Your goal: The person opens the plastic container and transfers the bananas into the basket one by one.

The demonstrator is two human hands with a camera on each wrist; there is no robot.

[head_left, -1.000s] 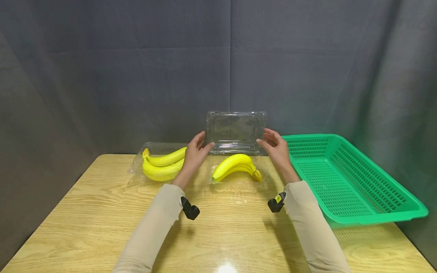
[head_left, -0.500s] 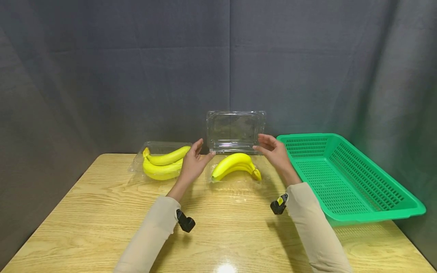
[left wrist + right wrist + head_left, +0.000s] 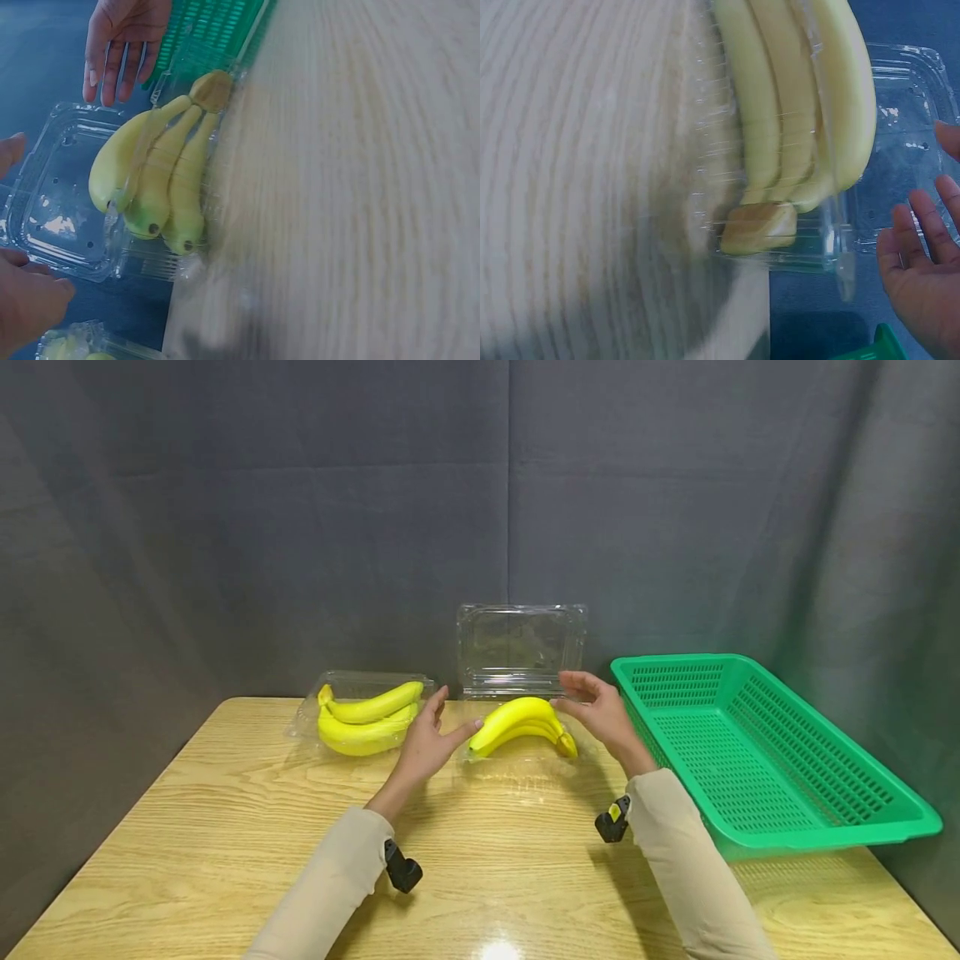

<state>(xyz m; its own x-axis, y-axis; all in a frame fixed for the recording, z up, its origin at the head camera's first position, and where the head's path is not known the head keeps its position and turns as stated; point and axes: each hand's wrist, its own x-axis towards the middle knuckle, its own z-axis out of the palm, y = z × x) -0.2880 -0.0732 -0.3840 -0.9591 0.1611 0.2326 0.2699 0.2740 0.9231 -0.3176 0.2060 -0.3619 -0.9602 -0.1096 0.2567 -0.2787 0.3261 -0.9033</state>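
A bunch of yellow bananas (image 3: 517, 720) lies in the base of a clear plastic clamshell box (image 3: 521, 647), whose lid stands upright behind it. To the left of the box is my left hand (image 3: 426, 745), fingers extended and thumb near the banana tips. On the other side my right hand (image 3: 603, 714) hovers by the box's right end, fingers loosely bent and holding nothing. The right wrist view shows the banana stem (image 3: 759, 227) inside the base, with the right hand's spread fingers beside the lid. Both hands appear in the left wrist view around the raised lid.
A second clear box with bananas (image 3: 367, 720) sits at the left, close to the left hand. The green perforated basket (image 3: 825, 842) stands at the right beside the right arm. A grey curtain (image 3: 480, 510) hangs behind the wooden table (image 3: 480, 877).
Both hands have come down from the sides of the upright lid toward the base, the left one also moving nearer me. The box and bananas stay in place.
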